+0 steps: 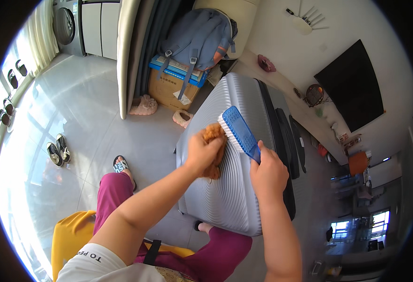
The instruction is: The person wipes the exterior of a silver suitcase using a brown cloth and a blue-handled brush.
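Note:
A silver-grey suitcase (230,192) with curved ridges stands in front of me between my knees, its dark zip side to the right. My left hand (202,152) is closed round a bunched orange-brown cloth (213,170), which lies against the ridged face. In my right hand (270,171) I grip the handle of a blue scrubbing brush (239,131). Its white bristles point left toward the cloth, close to the suitcase face; whether they touch it I cannot tell. Part of the brush handle is hidden by my fingers.
Beyond the suitcase a grey backpack (199,37) rests on a cardboard box (171,89). Pink slippers (144,105) lie beside the box. Dark sneakers (58,150) stand on the tiled floor at left. Yellow fabric (72,235) is under me. A television (352,84) hangs at right.

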